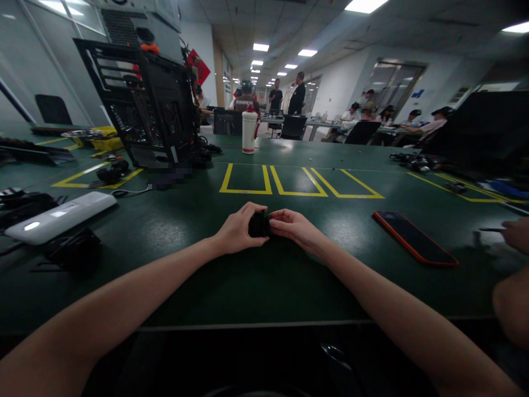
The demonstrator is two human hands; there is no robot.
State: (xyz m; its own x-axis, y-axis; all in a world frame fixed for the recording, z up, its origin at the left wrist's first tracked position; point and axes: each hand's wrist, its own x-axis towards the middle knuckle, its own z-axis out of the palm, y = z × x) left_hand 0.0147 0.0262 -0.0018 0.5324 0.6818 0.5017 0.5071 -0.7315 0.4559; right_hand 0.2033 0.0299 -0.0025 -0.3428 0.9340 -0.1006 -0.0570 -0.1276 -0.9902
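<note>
A small black object, roughly cylindrical, is at the middle of the green table; its kind is too dark to make out. My left hand wraps round it from the left, fingers over the top and thumb below. From the other side, the bunched fingertips of my right hand grip its right end. Both hands stay low, close to the tabletop. Part of the object is hidden by my fingers.
Left stand an open black computer case and a white power strip among cables. A white bottle is behind yellow tape outlines. An orange-edged phone lies right, near another person's hand. Several people are farther back.
</note>
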